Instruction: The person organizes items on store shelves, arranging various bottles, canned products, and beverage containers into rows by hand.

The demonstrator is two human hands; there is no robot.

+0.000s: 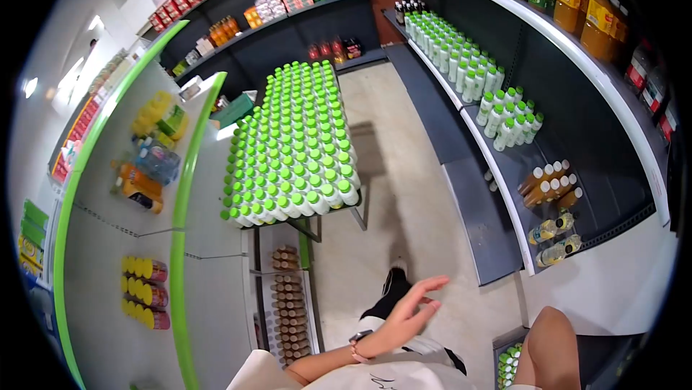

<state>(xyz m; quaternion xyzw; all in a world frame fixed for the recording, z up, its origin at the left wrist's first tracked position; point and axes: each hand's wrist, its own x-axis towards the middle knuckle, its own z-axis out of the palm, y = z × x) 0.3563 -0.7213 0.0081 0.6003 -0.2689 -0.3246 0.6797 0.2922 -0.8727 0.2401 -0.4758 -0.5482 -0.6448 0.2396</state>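
My left hand [412,309] hangs in front of my body, above the floor, with a watch [360,335] at the wrist. Its fingers are stretched out and apart, and nothing is in it. At the lower right a bent, bare part of my right arm [551,350] shows, but the hand itself cannot be seen. Beside that arm stands a container with several green-capped bottles [509,367] low down. Ahead, a table carries a dense block of white bottles with green caps [295,148].
On the right, a long shelf [461,102] bears white green-capped bottles [510,120], brown bottles [551,184] and clear bottles [555,237]. Green-edged shelving [189,174] rises at left with yellow-lidded cans [145,293]. Brown-capped bottles [290,311] stand below. Floor [382,116] runs between table and right shelf.
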